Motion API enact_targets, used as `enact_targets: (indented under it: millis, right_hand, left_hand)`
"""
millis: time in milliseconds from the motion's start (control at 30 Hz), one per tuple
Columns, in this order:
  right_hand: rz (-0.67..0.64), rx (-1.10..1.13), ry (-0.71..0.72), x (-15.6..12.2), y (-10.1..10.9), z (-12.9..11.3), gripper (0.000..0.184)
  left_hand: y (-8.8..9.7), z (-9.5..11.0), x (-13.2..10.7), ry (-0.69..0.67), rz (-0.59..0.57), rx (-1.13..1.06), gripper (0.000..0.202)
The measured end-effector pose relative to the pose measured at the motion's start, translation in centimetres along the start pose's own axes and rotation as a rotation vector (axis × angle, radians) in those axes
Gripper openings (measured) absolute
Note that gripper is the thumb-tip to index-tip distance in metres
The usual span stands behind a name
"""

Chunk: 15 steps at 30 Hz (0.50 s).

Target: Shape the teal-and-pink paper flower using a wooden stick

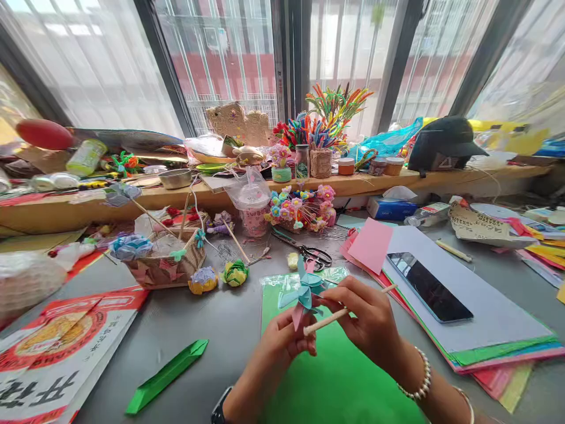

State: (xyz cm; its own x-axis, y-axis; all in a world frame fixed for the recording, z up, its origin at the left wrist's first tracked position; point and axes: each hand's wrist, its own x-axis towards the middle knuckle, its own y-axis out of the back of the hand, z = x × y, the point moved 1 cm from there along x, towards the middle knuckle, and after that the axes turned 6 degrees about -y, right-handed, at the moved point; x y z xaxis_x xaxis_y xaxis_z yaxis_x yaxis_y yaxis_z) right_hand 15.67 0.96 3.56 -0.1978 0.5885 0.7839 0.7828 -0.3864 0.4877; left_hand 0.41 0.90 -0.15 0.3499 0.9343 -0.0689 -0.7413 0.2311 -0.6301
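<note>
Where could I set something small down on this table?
A bare patch of grey tabletop lies between the folded green paper strip, the yellow-green paper flower and the left hand. Another, smaller, lies right of the paper stack, below the cream printed sheet. It is crowded along the wooden windowsill and on the tabletop in front of it.

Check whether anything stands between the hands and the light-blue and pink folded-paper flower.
Nothing visible does: the left hand and right hand both touch the light-blue and pink folded-paper flower. The thin, pale, round stick, tucked in the right hand, slants below the blue petals, its end by the left hand.
</note>
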Motion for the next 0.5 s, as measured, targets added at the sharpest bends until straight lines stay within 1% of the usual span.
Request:
enact_targets:
  millis: [167,367,500]
  right_hand:
    - [-0.011,-0.065,0.020,0.10,-0.28,0.31,0.017]
    - [-0.001,-0.182,0.052,0.00,-0.45,0.40,0.017]
    - [-0.017,-0.186,0.025,0.05,-0.52,0.47,0.015]
  left_hand:
    - [0.10,-0.02,-0.20,0.050,0.037,0.032,0.023]
    - [0.04,-0.06,-0.25,0.072,0.049,0.041,0.021]
    - [0.03,-0.02,-0.30,0.093,0.052,0.038,0.022]
